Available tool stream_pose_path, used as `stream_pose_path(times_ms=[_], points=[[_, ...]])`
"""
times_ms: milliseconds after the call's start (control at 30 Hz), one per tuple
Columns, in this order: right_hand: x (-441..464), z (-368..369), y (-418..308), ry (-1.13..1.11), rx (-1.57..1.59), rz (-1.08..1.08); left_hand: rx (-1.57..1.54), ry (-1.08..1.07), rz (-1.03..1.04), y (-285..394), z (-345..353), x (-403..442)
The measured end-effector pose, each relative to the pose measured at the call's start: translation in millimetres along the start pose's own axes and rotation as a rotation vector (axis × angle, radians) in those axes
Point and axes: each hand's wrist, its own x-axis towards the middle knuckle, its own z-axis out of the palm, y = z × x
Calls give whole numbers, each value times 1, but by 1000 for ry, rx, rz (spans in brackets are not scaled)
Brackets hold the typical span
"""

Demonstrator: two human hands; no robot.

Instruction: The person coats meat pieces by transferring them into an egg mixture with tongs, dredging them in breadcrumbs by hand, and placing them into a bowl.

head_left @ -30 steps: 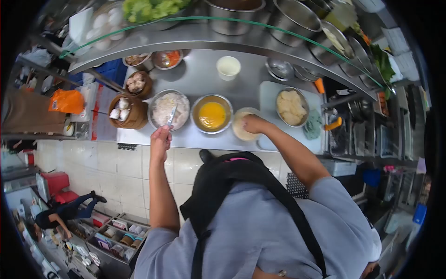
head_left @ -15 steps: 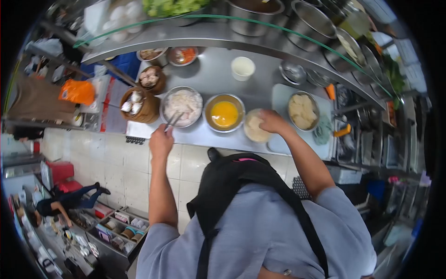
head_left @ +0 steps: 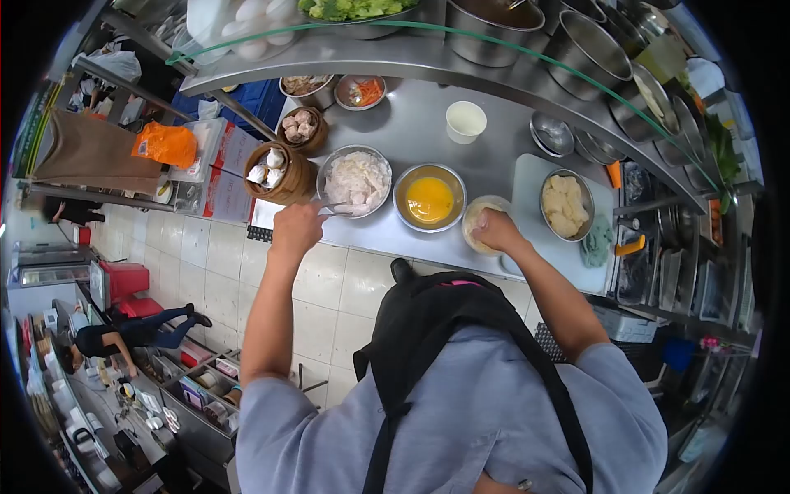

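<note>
My left hand (head_left: 297, 228) is closed round a metal utensil, probably tongs (head_left: 333, 205), whose tip reaches the near-left rim of a bowl of pale, flour-coated pieces (head_left: 357, 183). To the right stands a metal bowl of beaten egg (head_left: 429, 199). My right hand (head_left: 495, 230) is closed, its fingertips down in a container of pale crumbs (head_left: 477, 221); whatever they pinch is hidden. Further right, a metal bowl of pale yellow pieces (head_left: 566, 206) rests on a cutting board (head_left: 529, 181).
Bamboo steamers (head_left: 289, 183) with dumplings stand at the left. A white cup (head_left: 467, 122) and small metal bowls (head_left: 551, 133) sit further back, under a steel shelf (head_left: 387, 62). A green cloth (head_left: 596, 246) lies on the board. Another person (head_left: 123, 336) is at the lower left.
The view has shifted, so the counter appears further right. My left hand has drawn the utensil back from the middle of the floury bowl to its near-left edge. My right hand stays at the crumbs.
</note>
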Motion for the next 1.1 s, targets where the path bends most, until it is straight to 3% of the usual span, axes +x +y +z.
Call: stream_pose_path(times_ms=[67, 233, 300, 367, 467, 567, 633, 700, 767, 900, 933, 1033, 1100], points=[[-8, 6, -12, 236, -77, 32, 108, -52, 180, 0, 3, 12], [2, 7, -8, 236, -106, 142, 178, -148, 297, -5, 12, 40], [3, -5, -3, 239, -73, 161, 71, -205, 270, -12, -1, 45], [-1, -37, -1, 40, 60, 81, -21, -220, 217, -27, -5, 46], [-6, -57, 11, 6, 82, 22, -355, -201, 199, -60, 7, 56], [-1, -58, 16, 154, 81, -25, -576, -264, 112, -52, -4, 62], [5, -37, 15, 84, 125, 23, -609, -315, 47, -27, -16, 67], [23, 5, 24, -43, 96, -77, -714, -354, 31, 0, -12, 74], [23, 24, 21, -54, 84, -40, -643, -377, 177, 30, -5, 82], [24, 22, 24, -59, 104, -89, -618, -529, 57, 84, 58, 102], [23, 20, 22, -53, 99, -91, -461, -468, 37, 101, 74, 105], [5, 23, 6, 27, -5, -56, -252, -352, -46, 138, 96, 105], [-17, 21, -11, 436, -105, -81, -193, -307, -103, 152, 88, 100]])
